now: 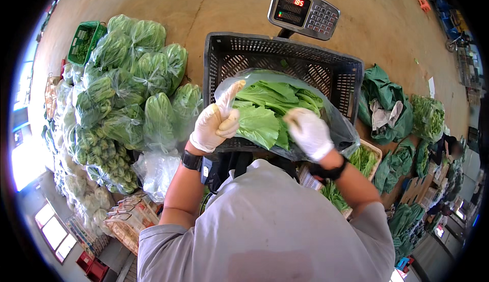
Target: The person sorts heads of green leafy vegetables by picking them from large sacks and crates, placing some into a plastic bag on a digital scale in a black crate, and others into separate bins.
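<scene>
A clear plastic bag (250, 76) lies in a black slatted plastic crate (284, 44), its mouth spread around loose green leafy vegetables (263, 121). My left hand (217, 123), in a pale glove, grips the bag's left rim. Its index finger points up along the film while the other fingers curl in. Over the right side of the leaves is my gloved right hand (310, 133), blurred by motion. Its fingertips are bent down close to the leaves, and I cannot tell whether they hold anything.
Beyond the crate stands a scale display with keypad (303, 13), lit red. Bagged green vegetables (126, 79) pile up on the left, with empty plastic bags (158, 173) nearer me. Rightward are green sacks (387, 104) and a crate of greens (363, 161). A person (445, 148) is far right.
</scene>
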The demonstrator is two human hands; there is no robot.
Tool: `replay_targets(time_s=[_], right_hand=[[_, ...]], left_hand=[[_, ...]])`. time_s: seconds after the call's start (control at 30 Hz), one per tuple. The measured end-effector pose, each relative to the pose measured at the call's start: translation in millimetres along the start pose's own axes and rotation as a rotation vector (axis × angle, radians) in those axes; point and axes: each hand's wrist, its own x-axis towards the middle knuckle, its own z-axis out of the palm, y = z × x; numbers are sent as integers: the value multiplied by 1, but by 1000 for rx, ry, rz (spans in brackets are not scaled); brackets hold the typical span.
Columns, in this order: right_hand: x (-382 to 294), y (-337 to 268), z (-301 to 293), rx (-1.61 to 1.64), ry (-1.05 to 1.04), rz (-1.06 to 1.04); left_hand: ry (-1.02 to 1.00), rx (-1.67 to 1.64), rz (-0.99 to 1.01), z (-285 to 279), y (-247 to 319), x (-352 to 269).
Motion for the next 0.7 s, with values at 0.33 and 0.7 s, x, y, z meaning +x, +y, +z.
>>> replay_targets(time_s=[0.33,0.7], right_hand=[[82,60,133,-452,-774,-402],[45,42,105,-503,-641,-461]], left_hand=[[33,17,-218,19,-3,-33],[40,-2,-85,6,-5,-36]])
